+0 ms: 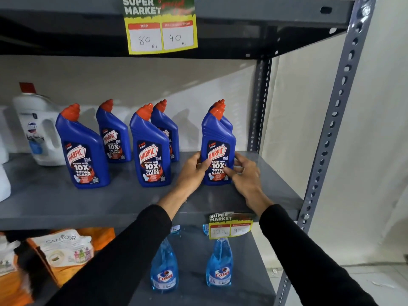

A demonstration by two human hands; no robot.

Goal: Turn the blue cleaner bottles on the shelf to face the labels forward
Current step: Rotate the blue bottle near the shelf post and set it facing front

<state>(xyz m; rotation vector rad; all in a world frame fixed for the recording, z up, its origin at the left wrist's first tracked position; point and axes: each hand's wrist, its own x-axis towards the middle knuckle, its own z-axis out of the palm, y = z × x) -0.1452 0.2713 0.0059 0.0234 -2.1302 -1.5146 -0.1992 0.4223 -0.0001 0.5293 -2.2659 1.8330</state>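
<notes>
Several blue cleaner bottles with orange-red caps stand on the grey middle shelf [66, 202]. The front-right bottle [217, 138] is upright with its label forward. My left hand [192, 171] grips its left side and my right hand [245, 173] grips its right side near the base. Another blue bottle [227, 123] is mostly hidden right behind it. The front-middle bottle [151, 149] and front-left bottle [82, 149] show their labels forward. Behind them stand two more, one [113, 133] facing forward and one [166, 127] partly hidden.
A white jug [37, 127] stands at the shelf's left. Price tags hang from the upper shelf [161, 25] and from this shelf's front edge [230, 225]. Below, two light-blue spray bottles [164, 268] [218, 266] and orange refill packs [64, 250] sit. A perforated grey upright [331, 129] frames the right side.
</notes>
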